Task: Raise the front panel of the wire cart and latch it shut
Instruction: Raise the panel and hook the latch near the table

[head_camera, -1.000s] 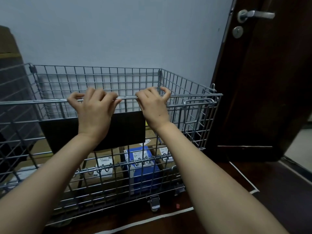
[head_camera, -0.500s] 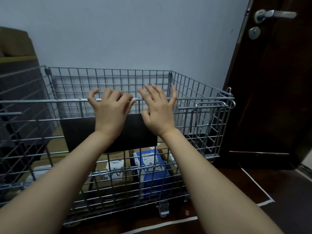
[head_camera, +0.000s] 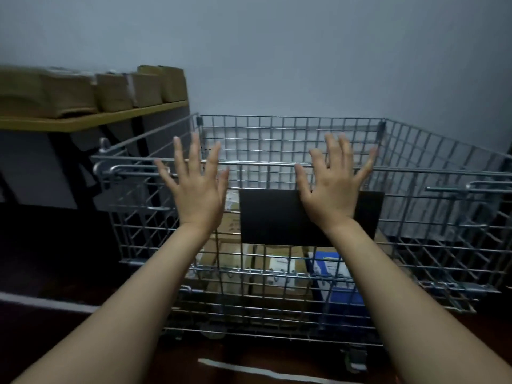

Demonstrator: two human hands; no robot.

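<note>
The wire cart [head_camera: 432, 151] stands in front of me with its front panel [head_camera: 266, 164] upright; the panel's top rail runs level across the view. A black plate [head_camera: 274, 220] hangs on the panel's middle. My left hand [head_camera: 194, 189] is held flat with fingers spread in front of the panel's left part, holding nothing. My right hand [head_camera: 335, 189] is spread the same way over the plate's right half. A sliding latch bar [head_camera: 133, 170] sits at the panel's upper left corner, and another latch [head_camera: 476, 187] shows at the upper right.
A shelf [head_camera: 91, 120] with tan cardboard boxes [head_camera: 69, 90] stands against the wall left of the cart. Boxes, one of them blue [head_camera: 335, 270], lie inside the cart. A caster [head_camera: 354, 358] and white floor tape [head_camera: 249, 370] show below.
Both hands let go of the panel's top rail and opened with fingers spread. They have moved apart, and my view swung to the left, so the door left the frame.
</note>
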